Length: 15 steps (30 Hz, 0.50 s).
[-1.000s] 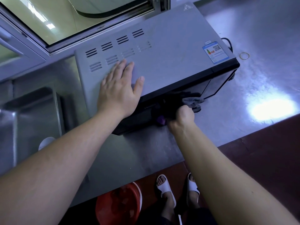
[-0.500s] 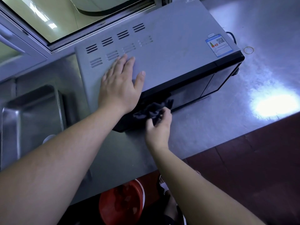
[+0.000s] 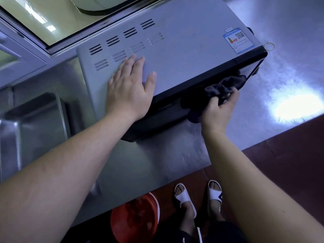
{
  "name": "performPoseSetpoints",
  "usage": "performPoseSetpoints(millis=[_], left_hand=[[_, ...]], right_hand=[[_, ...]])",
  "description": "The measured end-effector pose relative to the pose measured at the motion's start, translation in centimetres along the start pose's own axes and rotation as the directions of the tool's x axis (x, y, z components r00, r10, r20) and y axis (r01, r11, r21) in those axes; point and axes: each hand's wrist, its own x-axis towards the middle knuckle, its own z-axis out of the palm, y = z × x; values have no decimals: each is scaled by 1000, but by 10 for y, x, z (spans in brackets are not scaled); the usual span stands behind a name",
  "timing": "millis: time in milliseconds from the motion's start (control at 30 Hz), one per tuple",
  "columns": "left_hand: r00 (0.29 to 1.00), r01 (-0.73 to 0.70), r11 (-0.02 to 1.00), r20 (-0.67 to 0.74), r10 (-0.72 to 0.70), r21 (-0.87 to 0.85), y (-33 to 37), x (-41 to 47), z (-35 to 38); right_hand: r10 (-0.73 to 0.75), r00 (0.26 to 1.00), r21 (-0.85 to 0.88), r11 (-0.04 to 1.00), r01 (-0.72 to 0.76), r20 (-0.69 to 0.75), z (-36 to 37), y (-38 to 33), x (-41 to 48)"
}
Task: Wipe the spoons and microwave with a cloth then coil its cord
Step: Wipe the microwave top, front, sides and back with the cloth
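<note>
Two hands: left hand [image 3: 128, 86] flat atop microwave [image 3: 184, 55], right hand [image 3: 217, 111] clutching cloth [image 3: 226, 85].

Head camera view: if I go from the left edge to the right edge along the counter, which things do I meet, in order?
Sink → left hand flat on the microwave top → right hand holding the dark cloth → energy label sticker → rubber band on the steel counter.
</note>
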Motion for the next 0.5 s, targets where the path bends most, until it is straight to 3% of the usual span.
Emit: performPoseSetpoints(millis=[200, 267, 367, 433, 500], left_hand=[[1000, 9, 1000, 2, -9, -6, 0, 0, 0], [1000, 6, 1000, 5, -6, -4, 0, 0, 0], [1000, 4, 1000, 7, -4, -20, 0, 0, 0], [1000, 2, 999, 19, -1, -38, -1, 1, -1], [999, 9, 999, 37, -7, -49, -3, 4, -2]], right_hand=[[-205, 964, 47, 979, 200, 168, 31, -4, -76], [-262, 913, -21, 959, 282, 312, 37, 3, -107], [-306, 781, -103, 900, 424, 545, 41, 9, -139], [-328, 734, -116, 868, 482, 595, 39, 10, -140], [-338, 749, -123, 866, 485, 570, 34, 7, -129]])
